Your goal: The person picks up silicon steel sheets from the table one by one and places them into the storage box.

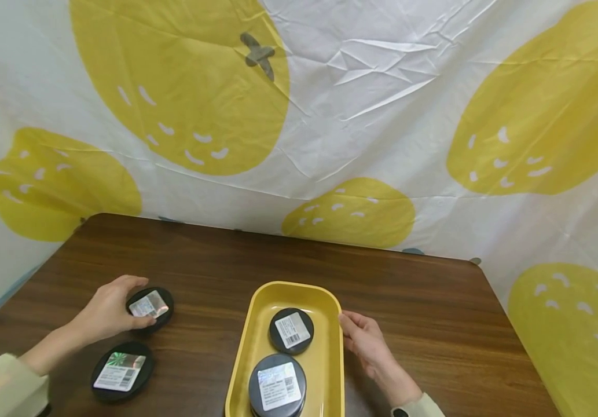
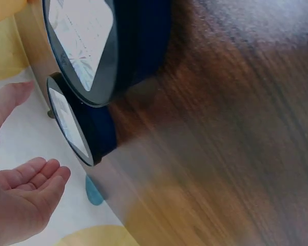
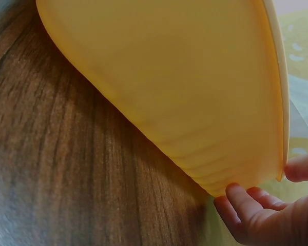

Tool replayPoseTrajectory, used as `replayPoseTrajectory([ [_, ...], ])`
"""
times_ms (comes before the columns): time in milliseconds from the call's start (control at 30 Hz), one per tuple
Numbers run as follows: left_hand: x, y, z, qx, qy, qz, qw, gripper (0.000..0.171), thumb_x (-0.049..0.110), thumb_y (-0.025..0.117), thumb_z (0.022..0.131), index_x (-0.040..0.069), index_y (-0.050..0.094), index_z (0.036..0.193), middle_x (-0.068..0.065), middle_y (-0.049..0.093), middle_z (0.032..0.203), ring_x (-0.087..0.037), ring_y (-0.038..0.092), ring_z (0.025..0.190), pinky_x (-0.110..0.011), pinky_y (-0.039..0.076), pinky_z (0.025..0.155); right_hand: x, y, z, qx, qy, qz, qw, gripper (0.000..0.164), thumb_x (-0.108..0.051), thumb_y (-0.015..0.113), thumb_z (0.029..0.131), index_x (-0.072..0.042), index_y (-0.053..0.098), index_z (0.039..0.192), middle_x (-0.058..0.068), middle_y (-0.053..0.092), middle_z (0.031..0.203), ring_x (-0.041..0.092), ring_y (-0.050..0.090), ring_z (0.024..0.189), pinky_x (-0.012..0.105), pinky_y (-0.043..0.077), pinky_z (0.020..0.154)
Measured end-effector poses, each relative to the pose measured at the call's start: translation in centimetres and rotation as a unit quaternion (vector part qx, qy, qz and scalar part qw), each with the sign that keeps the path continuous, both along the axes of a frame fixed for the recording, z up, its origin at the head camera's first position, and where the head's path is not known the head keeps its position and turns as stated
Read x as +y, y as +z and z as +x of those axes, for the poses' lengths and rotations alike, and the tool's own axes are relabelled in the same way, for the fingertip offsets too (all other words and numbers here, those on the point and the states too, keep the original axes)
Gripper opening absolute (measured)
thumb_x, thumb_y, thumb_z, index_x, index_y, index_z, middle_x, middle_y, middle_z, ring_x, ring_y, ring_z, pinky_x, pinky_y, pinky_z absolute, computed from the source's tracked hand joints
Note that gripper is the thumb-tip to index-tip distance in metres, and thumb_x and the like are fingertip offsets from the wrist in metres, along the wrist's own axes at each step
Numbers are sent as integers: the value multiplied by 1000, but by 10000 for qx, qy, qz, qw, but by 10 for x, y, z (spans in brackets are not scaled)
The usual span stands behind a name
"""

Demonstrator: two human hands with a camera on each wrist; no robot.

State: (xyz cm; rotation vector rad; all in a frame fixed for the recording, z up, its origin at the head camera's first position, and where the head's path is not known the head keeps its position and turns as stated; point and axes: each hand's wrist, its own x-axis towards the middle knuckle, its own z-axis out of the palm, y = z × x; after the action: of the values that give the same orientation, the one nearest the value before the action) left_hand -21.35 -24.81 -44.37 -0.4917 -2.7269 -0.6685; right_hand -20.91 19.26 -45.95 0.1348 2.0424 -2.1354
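Observation:
Over a flat round black container [image 1: 149, 308] on the table, my left hand [image 1: 105, 308] reaches with thumb and fingers spread at its left side. In the left wrist view the left hand [image 2: 25, 202] has its fingers apart and shows beyond the farther container [image 2: 95, 128]. A second black container [image 1: 121, 372], with a white label on top, lies nearer to me. My right hand [image 1: 369, 347] holds the right side of a yellow tray [image 1: 341, 370]. In the right wrist view its thumb is at the tray's rim, with the fingers [image 3: 241, 202] against the outer wall.
Inside the tray lie a smaller black labelled container [image 1: 290, 330] and, nearer to me, a stack topped by a larger one [image 1: 278, 385]. The dark wooden table [image 1: 408, 289] ends at a hanging cloth [image 1: 340, 145] with yellow lemon prints.

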Motion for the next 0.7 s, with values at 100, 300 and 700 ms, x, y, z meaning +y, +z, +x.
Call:
replayPoseTrajectory([
  [100,-1,-2,0,17,52,-35,10000,74,23,89,53,-17,57,106,-29,60,102,-43,59,90,-54,49,75,0,0,0,-2,7,-15,10000,37,-7,46,96,21,46,120,14,64,97,16,62,85,28,53,75],
  [300,-3,-7,1,-30,198,-71,9998,76,25,89,51,-17,57,105,-31,59,101,-44,58,91,-54,48,76,0,-1,0,-11,-6,-12,10000,37,-6,46,96,21,46,120,12,63,95,15,62,84,27,53,75],
  [700,-7,-12,-1,-412,328,-184,9984,80,27,90,52,-19,54,107,-33,57,103,-46,57,92,-56,47,75,1,-2,0,29,3,-43,10000,37,-6,46,96,22,45,121,14,63,97,16,62,85,28,53,75],
])
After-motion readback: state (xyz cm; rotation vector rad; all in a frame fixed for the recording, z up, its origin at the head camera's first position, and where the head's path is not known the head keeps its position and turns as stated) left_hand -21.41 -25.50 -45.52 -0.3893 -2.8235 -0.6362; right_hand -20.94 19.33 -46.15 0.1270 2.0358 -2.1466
